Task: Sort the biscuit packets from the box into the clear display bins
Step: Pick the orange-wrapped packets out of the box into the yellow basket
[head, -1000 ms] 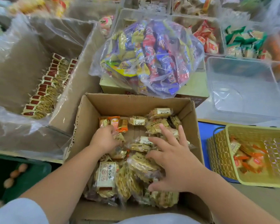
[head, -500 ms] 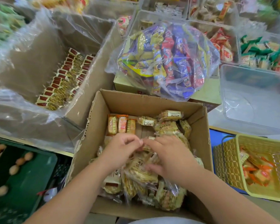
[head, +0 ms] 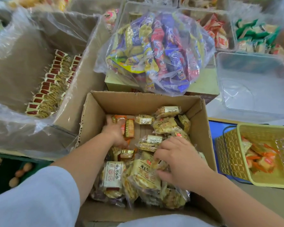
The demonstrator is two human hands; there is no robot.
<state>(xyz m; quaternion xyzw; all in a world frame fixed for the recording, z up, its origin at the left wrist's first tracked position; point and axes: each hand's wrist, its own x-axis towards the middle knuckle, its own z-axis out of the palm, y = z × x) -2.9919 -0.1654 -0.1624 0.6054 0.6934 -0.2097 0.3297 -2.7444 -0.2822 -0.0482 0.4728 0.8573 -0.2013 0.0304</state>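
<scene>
Head view: left hand (head: 116, 134) deep in cardboard box (head: 143, 102), fingers curled round orange packets (head: 129, 128) at far-left corner. Right hand (head: 180, 159) grips yellow biscuit packet (head: 156, 165) mid-heap. Bare floor strip between hands. Clear bin (head: 252, 99) beyond far-right corner; yellow basket (head: 231, 154) near right wall.

Cardboard box (head: 138, 102): bottom centre of frame, upright, flaps open. It holds a loose heap of biscuit packets.

- Pale yellow packets (head: 165, 124): clear wrap, white labels, scattered at mixed angles in the box's upper right.
- Larger white-labelled packets (head: 113, 176): piled along the box's lower edge, overlapping.
- Orange packets (head: 129, 128): on edge in the box's upper left, gripped by the left hand (head: 116, 131).
- Right hand (head: 179, 161): pinches one pale packet mid-box.

Clear bin (head: 252, 102): right of frame, upright, its bare floor showing. Clear bins along the top edge hold red packets (head: 218, 35) and green packets (head: 256, 35), both blurred.
</scene>
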